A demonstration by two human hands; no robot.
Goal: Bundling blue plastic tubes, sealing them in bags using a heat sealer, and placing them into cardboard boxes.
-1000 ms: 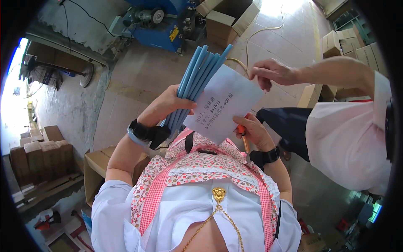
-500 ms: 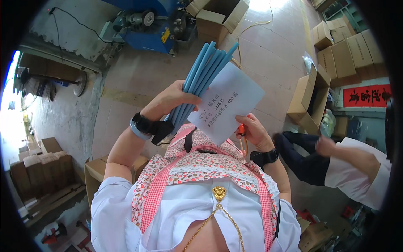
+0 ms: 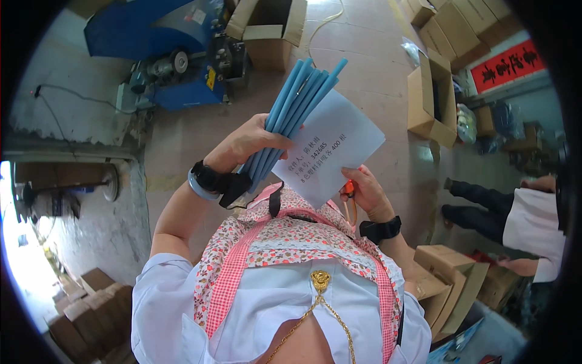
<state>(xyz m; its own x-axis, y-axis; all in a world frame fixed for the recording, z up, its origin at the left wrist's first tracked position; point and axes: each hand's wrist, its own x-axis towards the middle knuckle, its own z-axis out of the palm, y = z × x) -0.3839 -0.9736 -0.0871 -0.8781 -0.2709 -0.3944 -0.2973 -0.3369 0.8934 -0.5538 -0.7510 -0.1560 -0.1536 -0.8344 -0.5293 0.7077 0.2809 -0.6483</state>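
Left hand grips bundle of light-blue plastic straws, tops fanned, tilted right. White printed sheet partly behind the straws; right hand pinches its lower right edge, thumb on top, plus an orange item, mostly hidden. Black bands on both wrists. Floral apron over white shirt. Upper left: blue machine, open carton beside it. Right: another open carton, red banner, co-worker in white top, dark trousers, well apart.

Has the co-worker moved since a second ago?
Yes: the co-worker has moved right, away from the paper, no longer partly covering the upper-right open box.
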